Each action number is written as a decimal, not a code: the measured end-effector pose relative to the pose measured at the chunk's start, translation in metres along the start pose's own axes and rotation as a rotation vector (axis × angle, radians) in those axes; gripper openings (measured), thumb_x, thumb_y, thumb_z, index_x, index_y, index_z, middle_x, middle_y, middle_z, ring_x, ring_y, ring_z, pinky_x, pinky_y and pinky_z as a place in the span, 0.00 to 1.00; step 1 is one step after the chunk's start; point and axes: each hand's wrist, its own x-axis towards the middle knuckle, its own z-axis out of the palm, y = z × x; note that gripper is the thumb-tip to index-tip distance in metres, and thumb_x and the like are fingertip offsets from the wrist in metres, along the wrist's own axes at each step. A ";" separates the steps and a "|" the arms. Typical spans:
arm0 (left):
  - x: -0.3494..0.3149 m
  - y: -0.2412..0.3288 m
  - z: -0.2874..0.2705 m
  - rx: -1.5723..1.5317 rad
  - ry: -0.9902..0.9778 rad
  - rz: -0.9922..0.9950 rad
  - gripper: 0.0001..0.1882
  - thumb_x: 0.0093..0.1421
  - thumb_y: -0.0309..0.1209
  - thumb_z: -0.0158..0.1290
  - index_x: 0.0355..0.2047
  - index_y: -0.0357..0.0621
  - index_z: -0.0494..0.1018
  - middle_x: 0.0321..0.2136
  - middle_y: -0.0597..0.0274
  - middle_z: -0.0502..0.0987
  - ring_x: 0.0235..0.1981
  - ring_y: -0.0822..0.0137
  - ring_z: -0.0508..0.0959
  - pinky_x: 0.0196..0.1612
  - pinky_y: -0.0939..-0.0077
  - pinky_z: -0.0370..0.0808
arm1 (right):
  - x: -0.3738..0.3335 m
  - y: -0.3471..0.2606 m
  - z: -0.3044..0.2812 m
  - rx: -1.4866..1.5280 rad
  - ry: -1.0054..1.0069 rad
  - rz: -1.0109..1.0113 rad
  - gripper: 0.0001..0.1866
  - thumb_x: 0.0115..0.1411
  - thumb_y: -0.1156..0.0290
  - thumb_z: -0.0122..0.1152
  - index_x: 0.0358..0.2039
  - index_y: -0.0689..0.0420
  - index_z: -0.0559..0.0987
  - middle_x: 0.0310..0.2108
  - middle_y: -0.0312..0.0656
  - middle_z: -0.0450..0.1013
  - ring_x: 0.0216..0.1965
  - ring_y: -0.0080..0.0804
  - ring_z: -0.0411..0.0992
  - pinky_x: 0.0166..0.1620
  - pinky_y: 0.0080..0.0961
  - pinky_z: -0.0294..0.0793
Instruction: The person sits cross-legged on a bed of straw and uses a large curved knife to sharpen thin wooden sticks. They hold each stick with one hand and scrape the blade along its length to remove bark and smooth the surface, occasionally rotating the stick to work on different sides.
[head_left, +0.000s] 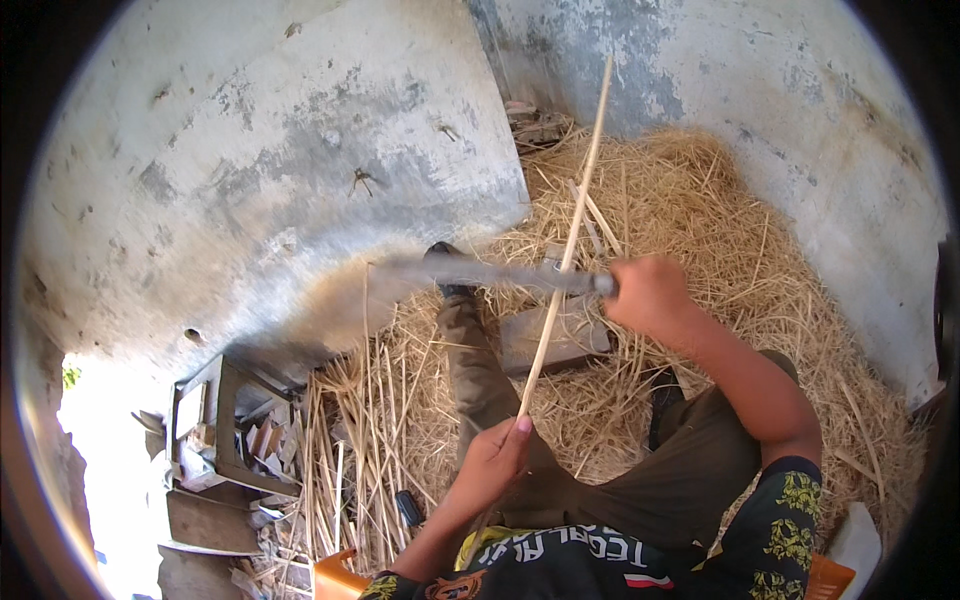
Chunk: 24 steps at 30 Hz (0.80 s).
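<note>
My left hand (492,462) is closed round the lower end of a long pale strip, which looks like bamboo (578,215). The strip slants up and away to the right, its far end in the air above a heap of shavings. In my right hand (650,297) is the handle of a machete (470,272), its blade pointing left and smeared by motion. Blade and strip cross near the middle of the view; whether they touch, I cannot tell. Beneath them, between my feet, lies a flat block (530,345).
Straw-like shavings (700,220) cover the floor up to the worn walls (300,150). Several long thin strips (335,450) lie on my left, near a small black object (409,508). Farther left stands a broken wooden frame (225,430) with scraps. Orange seat edges (335,578) show beside me.
</note>
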 end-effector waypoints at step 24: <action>0.020 0.024 0.006 0.751 0.495 0.284 0.17 0.72 0.36 0.44 0.29 0.36 0.68 0.16 0.39 0.68 0.18 0.37 0.70 0.21 0.54 0.65 | 0.001 -0.029 0.016 -0.111 -0.059 -0.108 0.10 0.52 0.60 0.59 0.26 0.51 0.84 0.20 0.39 0.78 0.21 0.36 0.79 0.25 0.43 0.75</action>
